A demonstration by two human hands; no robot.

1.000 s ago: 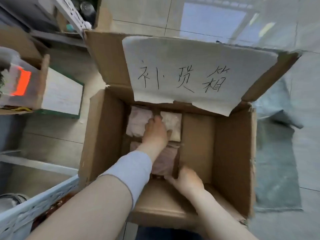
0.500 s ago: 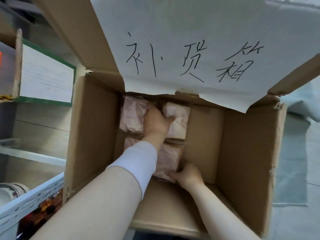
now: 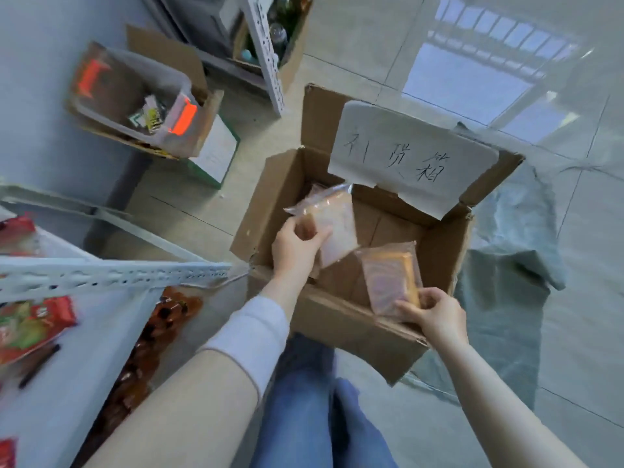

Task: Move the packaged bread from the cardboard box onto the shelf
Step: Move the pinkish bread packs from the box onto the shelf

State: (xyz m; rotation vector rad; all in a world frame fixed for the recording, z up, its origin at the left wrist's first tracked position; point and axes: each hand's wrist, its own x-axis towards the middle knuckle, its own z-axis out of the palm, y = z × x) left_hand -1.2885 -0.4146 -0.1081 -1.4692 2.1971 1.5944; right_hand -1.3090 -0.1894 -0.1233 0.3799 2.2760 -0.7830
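Cardboard box (image 3: 351, 327) stands open on the floor just ahead of your knees, a handwritten paper label (image 3: 412, 157) on its raised far flap. Your left grip (image 3: 297, 246) is curled round the first bread pack (image 3: 337, 228), holding it tilted above the box's left side. Your right grip (image 3: 434, 315) pinches the lower end of the second bread pack (image 3: 391, 275), upright over the near wall. Both packs are well apart from the shelf (image 3: 118, 275) at your left, where red snack packets (image 3: 30, 324) lie.
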